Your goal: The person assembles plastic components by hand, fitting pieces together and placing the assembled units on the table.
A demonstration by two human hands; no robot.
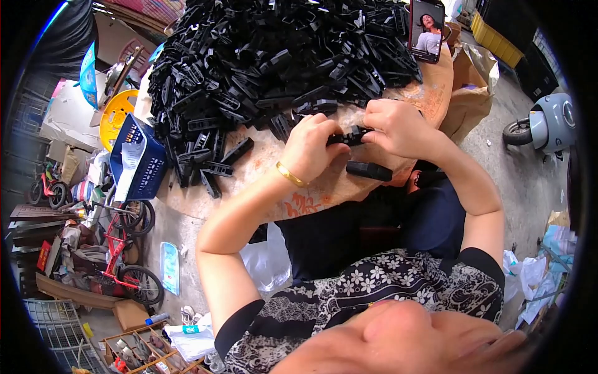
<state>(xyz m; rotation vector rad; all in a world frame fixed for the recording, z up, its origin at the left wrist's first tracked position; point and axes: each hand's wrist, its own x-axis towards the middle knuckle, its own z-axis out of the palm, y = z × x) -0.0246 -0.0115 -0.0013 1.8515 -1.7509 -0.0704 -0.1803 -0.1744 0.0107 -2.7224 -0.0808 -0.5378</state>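
Work surface: a pale, worn table [305,194] with a curved edge and reddish stains is shown, set on a grey floor [492,187].
Left hand: the left end of a small black plastic piece [350,137] is pinched between fingers and thumb by the left hand [309,148]; a gold bracelet [289,175] is worn at the wrist.
Right hand: the opposite end of the same piece is pinched by the right hand [398,128], fingertips bent inward.
Held piece: it is kept near the table's front edge, partly covered by the fingers.
Below the hands: another black piece [369,171] is left lying near the edge.
Beyond the hands: much of the table is covered by a heap of black plastic parts [268,59].
Far right of the heap: a phone [426,55] is propped, its screen lit.
Left of the table: a blue basket [138,163] and a red bicycle [116,252] are seen.
Right side: a grey scooter [551,124] is parked.
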